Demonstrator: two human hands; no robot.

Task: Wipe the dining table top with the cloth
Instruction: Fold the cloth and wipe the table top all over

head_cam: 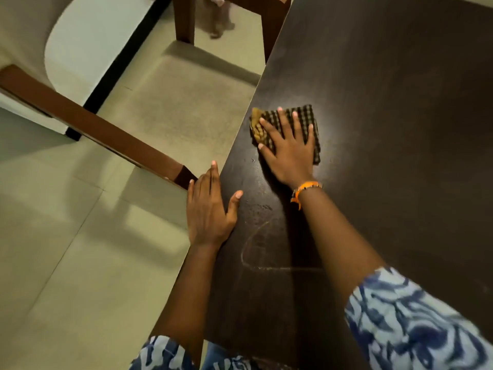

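Cloth (306, 121) lies flat under the spread right hand (289, 153); the left hand (208, 209) rests open, empty, on the surface (400, 129) edge. Near streaks (256, 252) remain; wiping seems early.

Dark brown table top (386, 129); brown-and-cream checked cloth (306, 121); orange wristband (304, 189); blue-and-white patterned sleeves (410, 321); beige floor tiles (80, 276).

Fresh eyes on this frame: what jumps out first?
First, the right hand, pressed flat with fingers spread on a folded brown-and-tan checked cloth near the left edge of the dark wooden dining table. Next, the left hand resting on that table edge, thumb on top. Then a pale curved streak mark on the tabletop between the two forearms, closer to the person than the cloth.
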